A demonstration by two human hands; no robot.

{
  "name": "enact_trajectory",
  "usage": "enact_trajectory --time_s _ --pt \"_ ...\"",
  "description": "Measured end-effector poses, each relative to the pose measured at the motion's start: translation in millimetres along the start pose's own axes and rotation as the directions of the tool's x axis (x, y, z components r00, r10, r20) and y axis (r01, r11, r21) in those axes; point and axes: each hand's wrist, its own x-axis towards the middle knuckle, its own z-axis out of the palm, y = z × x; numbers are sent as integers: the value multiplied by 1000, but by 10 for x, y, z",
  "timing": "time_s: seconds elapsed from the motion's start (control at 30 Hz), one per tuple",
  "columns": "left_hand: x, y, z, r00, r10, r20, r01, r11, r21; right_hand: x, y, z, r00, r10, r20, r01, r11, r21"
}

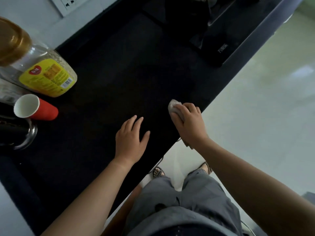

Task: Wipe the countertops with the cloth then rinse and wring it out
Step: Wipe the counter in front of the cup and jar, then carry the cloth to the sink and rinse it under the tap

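Hands: two, both bare, both over the black table [109, 68].
Right hand [189, 124]: palm down on the cloth near the table's front edge, fingers curled over it and pressing it to the surface; thumb side toward the left hand.
Left hand [131, 140]: flat on the bare table, fingers spread and loose, gripping nothing; just beside the right hand, not touching it.
Cloth [174, 106]: one, pale grey, bunched; a rounded corner sticks out beyond the right fingertips, the rest is hidden under the palm. It lies on the table close to the front edge.
Table: dark, matte, runs diagonally across the view; the middle stretch around the hands carries nothing else.
Cup [35, 108]: one, red paper with white inside, near the table's left end, well apart from the hands; in this wide-angle view its mouth faces the camera.
Jar [39, 65]: one, clear, gold lid, yellow label, pale grainy contents; just behind the cup, toward the back edge.
Kettle-like vessel [18, 133]: one, black and shiny metal, partly cut off at the left side; just in front of the cup.
Appliance [209, 31]: one dark unit at the table's far end; too dim to identify.
Wall socket [76, 4]: one white plate on the wall behind the back edge.
Person: grey trousers, two sandalled feet on a pale floor [264, 108] below the front edge.
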Motion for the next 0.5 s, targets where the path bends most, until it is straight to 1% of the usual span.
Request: enact_trajectory --time_s 0.07,0.13,0.27,0.37,0.5 --pt "-17 133 -50 1000 21 -10 -22 999 -44 -150 90 -200 996 79 -45 -72 987 142" --pt "-51 329 -87 999 54 -8 -55 993 -105 -314 202 -411 984 171 -45 -155 958 243" --pt "-147 829 -60 991 120 61 -102 965 -243 -681 475 -874 938 343 -49 -292 858 422" --pt "-168 1314 66 973 186 139 -130 932 -338 -964 762 -1243 899 430 -88 -335 802 494" --pt "-121 2034 317 915 324 241 -232 910 -345 -1274 1259 -1666 829 541 -142 -383 734 561"
